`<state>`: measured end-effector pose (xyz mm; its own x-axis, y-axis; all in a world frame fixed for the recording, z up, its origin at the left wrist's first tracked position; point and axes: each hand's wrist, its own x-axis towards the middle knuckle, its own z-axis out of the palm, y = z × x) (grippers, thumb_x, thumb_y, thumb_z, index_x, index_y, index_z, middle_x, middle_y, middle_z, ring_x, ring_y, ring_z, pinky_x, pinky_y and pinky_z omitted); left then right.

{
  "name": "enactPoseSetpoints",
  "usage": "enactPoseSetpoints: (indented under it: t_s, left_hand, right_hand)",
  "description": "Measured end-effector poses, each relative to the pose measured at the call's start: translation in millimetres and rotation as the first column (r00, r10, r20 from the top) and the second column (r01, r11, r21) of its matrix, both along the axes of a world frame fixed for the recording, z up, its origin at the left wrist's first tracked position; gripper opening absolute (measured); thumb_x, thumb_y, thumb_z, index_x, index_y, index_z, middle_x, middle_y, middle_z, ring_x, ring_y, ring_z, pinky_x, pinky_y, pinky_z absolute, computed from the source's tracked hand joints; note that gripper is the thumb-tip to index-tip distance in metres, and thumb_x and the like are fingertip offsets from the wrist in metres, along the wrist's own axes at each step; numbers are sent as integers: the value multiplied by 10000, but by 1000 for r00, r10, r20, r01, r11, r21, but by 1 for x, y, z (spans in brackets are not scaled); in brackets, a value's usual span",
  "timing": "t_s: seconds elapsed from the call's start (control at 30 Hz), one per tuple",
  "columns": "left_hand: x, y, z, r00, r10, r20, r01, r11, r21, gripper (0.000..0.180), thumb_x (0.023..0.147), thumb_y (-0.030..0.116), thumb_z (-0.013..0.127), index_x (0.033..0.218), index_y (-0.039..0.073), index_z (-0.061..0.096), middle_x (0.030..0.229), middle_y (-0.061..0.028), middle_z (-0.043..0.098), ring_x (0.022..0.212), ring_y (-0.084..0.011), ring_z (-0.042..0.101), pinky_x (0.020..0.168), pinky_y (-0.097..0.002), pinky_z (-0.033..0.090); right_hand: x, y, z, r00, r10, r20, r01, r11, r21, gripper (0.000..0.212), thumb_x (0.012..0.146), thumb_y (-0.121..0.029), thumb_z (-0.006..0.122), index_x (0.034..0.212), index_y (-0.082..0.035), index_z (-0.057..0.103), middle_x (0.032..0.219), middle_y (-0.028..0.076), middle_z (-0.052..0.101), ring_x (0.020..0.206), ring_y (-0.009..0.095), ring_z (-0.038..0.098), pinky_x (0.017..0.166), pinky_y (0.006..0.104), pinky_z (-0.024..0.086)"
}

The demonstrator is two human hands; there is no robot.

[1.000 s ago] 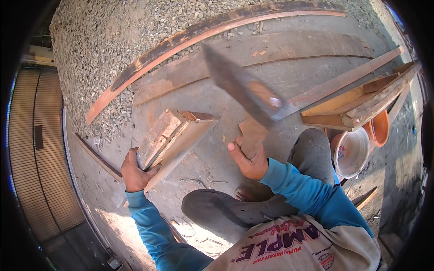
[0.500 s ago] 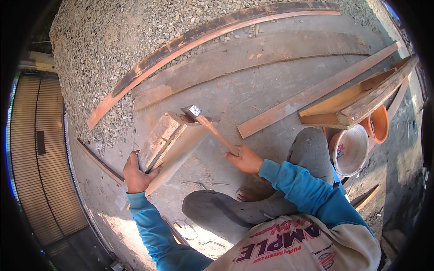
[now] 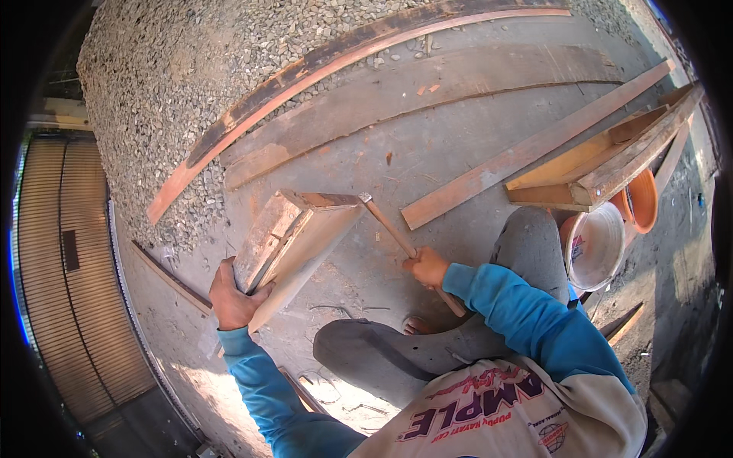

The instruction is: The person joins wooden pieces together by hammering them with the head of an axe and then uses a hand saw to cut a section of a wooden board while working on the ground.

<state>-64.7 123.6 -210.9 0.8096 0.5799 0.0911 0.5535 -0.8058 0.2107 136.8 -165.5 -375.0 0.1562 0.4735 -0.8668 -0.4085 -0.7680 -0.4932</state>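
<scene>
My left hand (image 3: 235, 299) grips the near left edge of a wooden assembly (image 3: 311, 248), made of boards joined lengthwise, tilted up off the ground. Its thumb lies on the near face; the fingers go round the outer side. A hammer (image 3: 393, 227) is in my right hand (image 3: 429, 269), which closes round the middle of its wooden handle. The small hammer head is at the far right corner of the assembly, touching or very near it; I cannot tell which. The handle's tail sticks out below my hand towards my bent knee.
Curved-looking long boards (image 3: 427, 80) lie along the far side by the gravel (image 3: 153, 99). A straight plank (image 3: 534, 145) and a wooden trough-like form (image 3: 588, 172) lie to the right. Beside them are a pale bucket (image 3: 594, 248) and an orange bucket (image 3: 640, 200). A thin strip (image 3: 172, 276) lies at left.
The hammer head has shifted right and slightly down, from the assembly's top edge to its far right corner. My right hand has moved slightly right. The left hand keeps its hold.
</scene>
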Motion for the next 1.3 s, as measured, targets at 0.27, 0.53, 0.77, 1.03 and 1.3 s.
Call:
enactPoseSetpoints:
  t_s: [0.27,0.53,0.77,1.03,1.3]
  left_hand:
    - [-5,-4,8,998,36,-55,-37,999,-15,738,523,244,919,1127,9,566,962,-227,651,896,-420,650,797,-452,520]
    - [-4,-2,2,999,29,-16,-30,998,-54,739,523,243,917,1128,5,567,973,-232,651,893,-413,653,801,-444,522]
    - [-4,-9,10,998,41,-51,-41,999,5,732,531,254,915,1121,3,562,951,-238,647,884,-422,647,782,-453,514]
    - [-9,-4,3,999,20,-37,-20,1000,0,753,527,249,920,1140,0,560,978,-239,649,904,-423,649,804,-452,520]
    - [8,-14,3,998,41,-43,-43,999,-34,745,530,244,918,1135,4,555,975,-232,649,907,-423,647,798,-448,517]
  right_hand:
    - [16,7,108,897,-401,187,162,691,705,294,958,-273,632,902,14,602,646,31,527,607,131,478,550,348,397]
    - [-11,-1,-4,953,-217,212,83,859,506,288,969,-268,634,865,0,611,668,10,520,630,107,476,558,346,390]
    - [15,14,101,844,-464,270,129,665,736,297,946,-278,643,932,19,634,670,47,537,661,132,539,589,320,434]
    - [25,0,62,975,-208,-72,220,894,389,314,929,-318,637,857,-13,619,628,20,522,518,138,533,491,300,417]
    - [-3,2,-13,911,-269,313,62,839,541,313,941,-298,639,804,-19,602,593,7,483,521,122,483,493,344,399]
